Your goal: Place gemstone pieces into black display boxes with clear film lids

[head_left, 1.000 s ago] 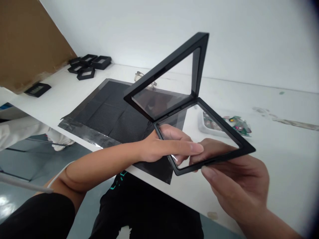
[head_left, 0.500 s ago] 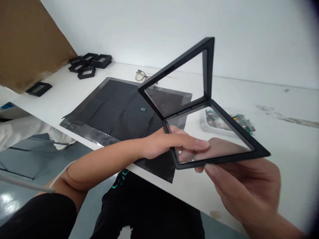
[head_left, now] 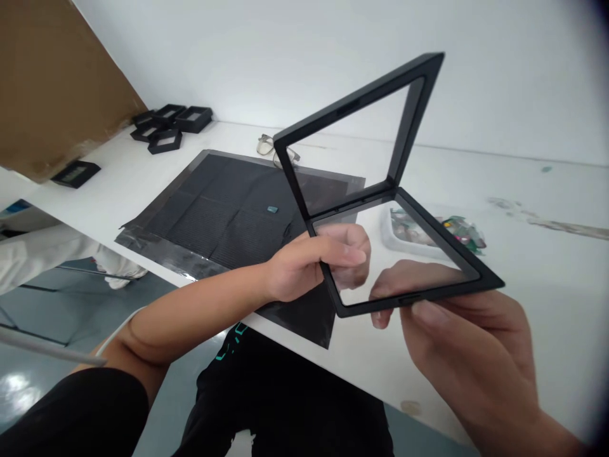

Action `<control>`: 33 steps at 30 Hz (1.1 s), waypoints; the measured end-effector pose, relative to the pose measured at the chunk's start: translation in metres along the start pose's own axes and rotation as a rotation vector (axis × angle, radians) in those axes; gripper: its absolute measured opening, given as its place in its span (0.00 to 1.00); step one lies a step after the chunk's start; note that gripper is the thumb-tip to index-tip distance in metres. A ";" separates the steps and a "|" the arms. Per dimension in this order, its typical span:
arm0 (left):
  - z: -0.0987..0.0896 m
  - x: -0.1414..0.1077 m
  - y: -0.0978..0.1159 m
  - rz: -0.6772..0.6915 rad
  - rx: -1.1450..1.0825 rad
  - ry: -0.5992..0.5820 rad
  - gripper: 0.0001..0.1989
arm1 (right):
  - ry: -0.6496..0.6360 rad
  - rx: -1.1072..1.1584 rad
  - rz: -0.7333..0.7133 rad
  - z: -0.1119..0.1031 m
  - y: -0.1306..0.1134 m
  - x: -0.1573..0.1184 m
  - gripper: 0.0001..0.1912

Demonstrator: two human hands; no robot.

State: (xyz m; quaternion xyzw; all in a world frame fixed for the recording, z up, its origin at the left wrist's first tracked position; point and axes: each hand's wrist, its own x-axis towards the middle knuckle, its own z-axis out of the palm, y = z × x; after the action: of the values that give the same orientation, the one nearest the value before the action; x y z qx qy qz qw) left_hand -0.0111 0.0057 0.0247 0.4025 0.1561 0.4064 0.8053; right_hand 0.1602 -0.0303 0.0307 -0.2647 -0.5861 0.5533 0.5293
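A black hinged frame (head_left: pixel 412 296) with clear film panes is held up above the table, its two halves spread apart. My left hand (head_left: pixel 314 260) grips the left edge of the lower half, thumb over the pane and fingers curled behind it. At the front edge, my right hand (head_left: pixel 476 343) pinches the same half from below, its fingertips showing through the film. Under and left of the frame lies a dark ribbed mat (head_left: pixel 214 203) with a small teal piece (head_left: pixel 273 209) on it.
Several small black boxes (head_left: pixel 194 118) stand at the back left, another box (head_left: pixel 76 173) nearer the left edge. Glasses (head_left: pixel 265 145) lie behind the mat. A white tray (head_left: pixel 387 238) with small packets sits beyond the frame. A person's pale-clothed leg (head_left: pixel 47 251) shows at left.
The frame's upper half has swung back to the right, opening wider. My left thumb has drawn back left across the lower pane, and its fingers now curl behind the film.
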 end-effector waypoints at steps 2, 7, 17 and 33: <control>-0.001 0.001 -0.002 0.036 0.009 0.035 0.13 | -0.009 -0.009 -0.024 -0.001 0.002 0.000 0.07; -0.006 0.000 -0.005 0.044 0.100 0.022 0.16 | -0.046 -0.059 -0.082 -0.005 0.008 -0.003 0.06; -0.010 0.000 -0.012 0.025 0.061 -0.098 0.25 | -0.037 -0.098 -0.072 -0.003 0.013 -0.002 0.07; -0.003 0.001 -0.001 -0.015 -0.121 -0.059 0.32 | -0.142 -0.475 -0.338 0.005 0.007 -0.005 0.17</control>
State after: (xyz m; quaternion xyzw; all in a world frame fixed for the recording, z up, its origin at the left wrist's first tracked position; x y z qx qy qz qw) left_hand -0.0118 0.0075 0.0220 0.3638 0.1106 0.3970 0.8353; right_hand 0.1550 -0.0346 0.0239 -0.2404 -0.7706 0.3217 0.4950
